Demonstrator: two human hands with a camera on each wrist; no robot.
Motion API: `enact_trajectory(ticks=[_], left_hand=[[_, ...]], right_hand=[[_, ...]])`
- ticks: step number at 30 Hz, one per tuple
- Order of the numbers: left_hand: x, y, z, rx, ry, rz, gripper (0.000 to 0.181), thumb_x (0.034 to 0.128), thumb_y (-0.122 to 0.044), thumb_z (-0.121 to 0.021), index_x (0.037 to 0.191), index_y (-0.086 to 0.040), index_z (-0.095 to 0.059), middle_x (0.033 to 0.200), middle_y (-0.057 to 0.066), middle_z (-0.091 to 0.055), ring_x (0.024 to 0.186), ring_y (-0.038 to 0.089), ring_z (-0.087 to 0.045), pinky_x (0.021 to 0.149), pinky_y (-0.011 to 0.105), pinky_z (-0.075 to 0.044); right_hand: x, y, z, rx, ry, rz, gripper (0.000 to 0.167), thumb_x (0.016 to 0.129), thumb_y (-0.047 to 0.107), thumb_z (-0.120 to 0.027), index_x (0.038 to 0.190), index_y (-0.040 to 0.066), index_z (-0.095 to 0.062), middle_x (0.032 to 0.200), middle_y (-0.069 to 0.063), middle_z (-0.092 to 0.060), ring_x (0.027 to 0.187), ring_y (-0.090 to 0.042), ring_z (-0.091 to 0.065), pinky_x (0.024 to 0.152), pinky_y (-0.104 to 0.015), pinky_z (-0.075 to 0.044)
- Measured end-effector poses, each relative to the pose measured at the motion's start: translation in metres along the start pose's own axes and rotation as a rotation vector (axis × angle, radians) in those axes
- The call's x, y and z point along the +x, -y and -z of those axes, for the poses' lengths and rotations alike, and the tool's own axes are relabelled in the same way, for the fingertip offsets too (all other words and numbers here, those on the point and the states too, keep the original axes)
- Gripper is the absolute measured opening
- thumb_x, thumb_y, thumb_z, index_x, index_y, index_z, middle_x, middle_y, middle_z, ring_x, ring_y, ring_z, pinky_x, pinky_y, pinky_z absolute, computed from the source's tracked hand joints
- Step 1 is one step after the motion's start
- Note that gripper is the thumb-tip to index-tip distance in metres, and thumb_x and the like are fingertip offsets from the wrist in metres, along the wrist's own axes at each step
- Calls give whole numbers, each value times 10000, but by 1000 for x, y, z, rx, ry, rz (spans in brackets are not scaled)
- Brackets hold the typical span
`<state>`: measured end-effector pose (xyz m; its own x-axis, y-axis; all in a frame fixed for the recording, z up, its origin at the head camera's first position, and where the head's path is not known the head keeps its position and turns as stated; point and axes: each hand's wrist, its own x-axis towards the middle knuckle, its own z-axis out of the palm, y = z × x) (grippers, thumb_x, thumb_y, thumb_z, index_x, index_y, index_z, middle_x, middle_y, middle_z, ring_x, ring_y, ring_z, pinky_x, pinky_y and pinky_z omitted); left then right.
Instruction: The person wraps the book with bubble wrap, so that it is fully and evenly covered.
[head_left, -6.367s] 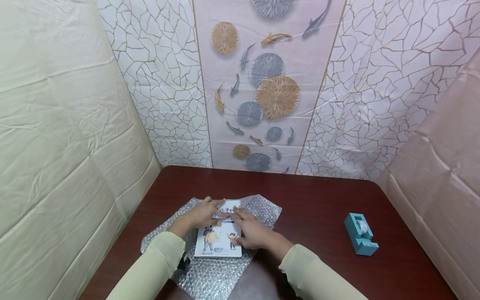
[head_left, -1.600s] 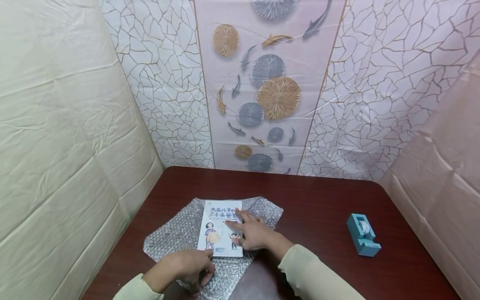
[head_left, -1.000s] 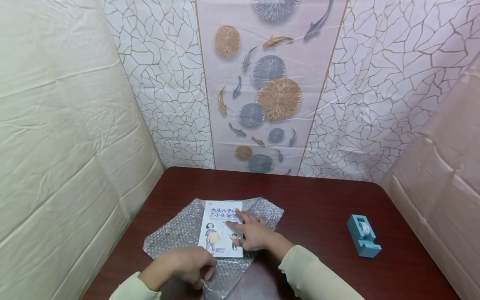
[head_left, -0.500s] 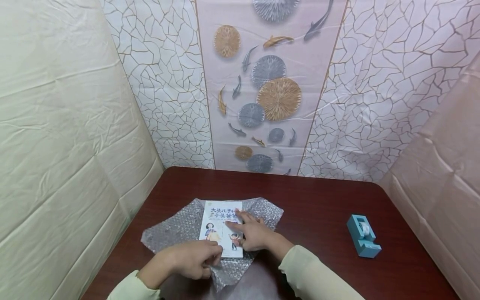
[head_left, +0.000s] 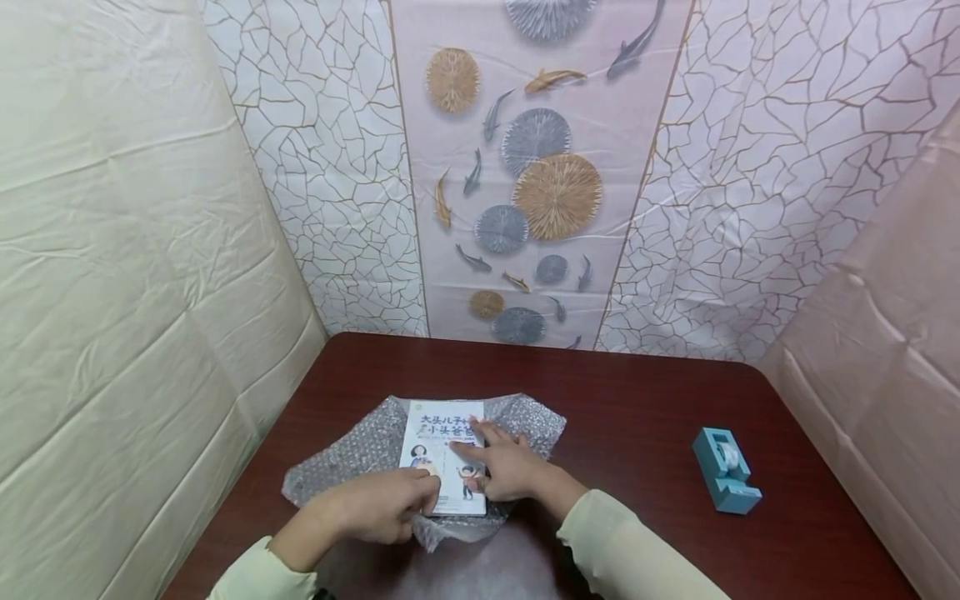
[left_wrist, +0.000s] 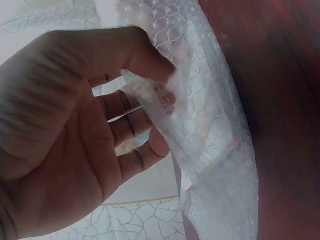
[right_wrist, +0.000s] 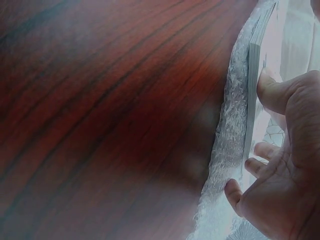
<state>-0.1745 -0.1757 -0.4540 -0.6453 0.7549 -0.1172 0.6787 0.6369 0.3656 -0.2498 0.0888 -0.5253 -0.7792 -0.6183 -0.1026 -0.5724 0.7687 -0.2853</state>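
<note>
A left hand (head_left: 378, 506) pinches the near edge of a sheet of bubble wrap (head_left: 341, 458) between thumb and fingers, the flap lifted at the foot of a white book (head_left: 452, 468); the right hand (head_left: 512, 467), its fingers spread and extended, rests on the right side of the cover. The book lies face up on the wrap, itself spread on a dark red-brown wooden table (head_left: 607, 425); the blue title reads "大头儿子" on its upper line, the closing character partly covered by a right fingertip, and "小头爸爸" on the line below; the smaller print under the title and along the foot is too fine to read. An illustrated child shows beside the right thumb; a dark-haired figure opposite is cut off from the waist down by the left hand. A blue tape dispenser (head_left: 726, 471) stands well apart at right, any marking on its front too small to read. In the left wrist view the translucent plastic blurs whatever lies behind it; in the right wrist view page edges show, some fingers partly out of sight; a greyish patch at the head view's bottom edge is hard to make out.
</note>
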Motion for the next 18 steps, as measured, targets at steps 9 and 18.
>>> enact_trajectory(ticks=[9, 18], left_hand=[[-1, 2, 2, -19, -47, 4, 235, 946, -150, -752, 947, -240, -534, 869, -149, -503, 729, 1, -474, 675, 216, -449], [2, 10, 3, 33, -125, -61, 264, 1043, -314, -764, 882, -242, -568, 858, -160, -538, 731, -31, -464, 673, 198, -446]], right_hand=[[0, 0, 1, 0, 11, -9, 607, 1108, 494, -607, 1690, 423, -447, 1858, -117, -215, 1697, -393, -277, 1209, -837, -330], [0, -1, 0, 8, 15, -4, 615, 1103, 503, -613, 1689, 412, -452, 1853, -128, -226, 1692, -406, -285, 1201, -846, -329]])
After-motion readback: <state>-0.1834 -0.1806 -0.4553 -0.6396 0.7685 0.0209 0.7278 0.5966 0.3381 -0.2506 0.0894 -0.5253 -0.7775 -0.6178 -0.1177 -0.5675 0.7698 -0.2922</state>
